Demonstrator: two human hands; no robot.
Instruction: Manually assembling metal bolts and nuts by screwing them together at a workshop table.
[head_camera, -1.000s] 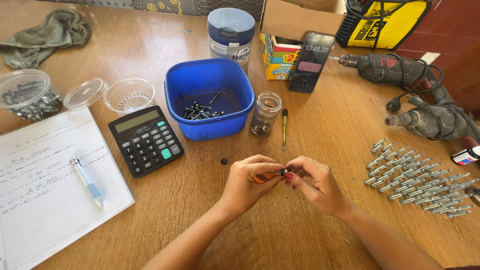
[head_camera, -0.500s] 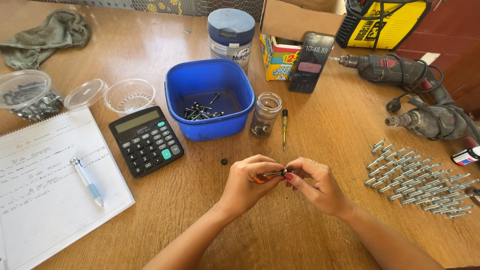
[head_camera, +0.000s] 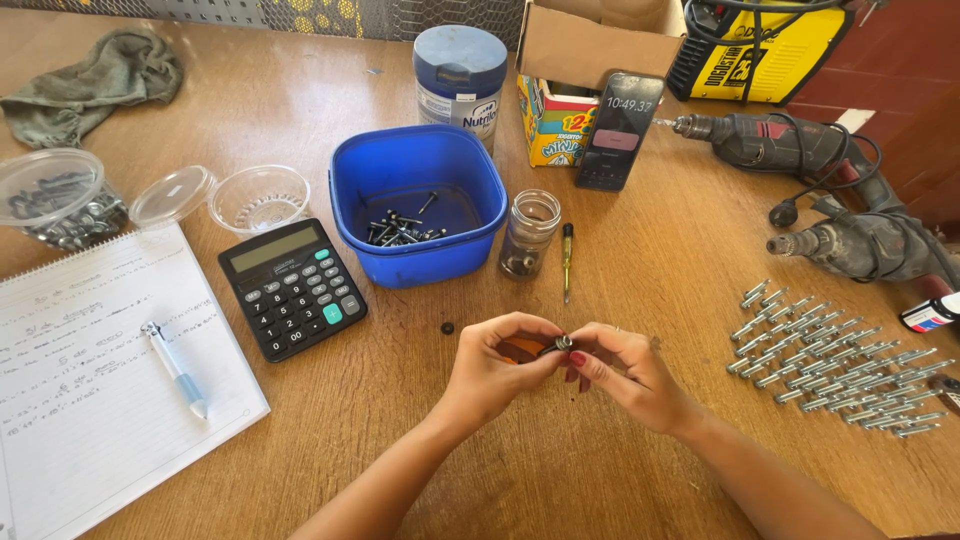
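One camera, worn on the head, looked steeply down and forward over a wooden table (head_camera: 300, 470) from close above. A blue tub (head_camera: 418, 205) sat just above the frame's centre; the view reached from a notebook (head_camera: 90, 370) left of it to drills (head_camera: 800, 150) right.

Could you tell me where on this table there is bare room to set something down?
Bare wood lies between the rag and the blue tub, and near the front edge, right of the notebook. The right side is crowded with rows of bolts and two drills.
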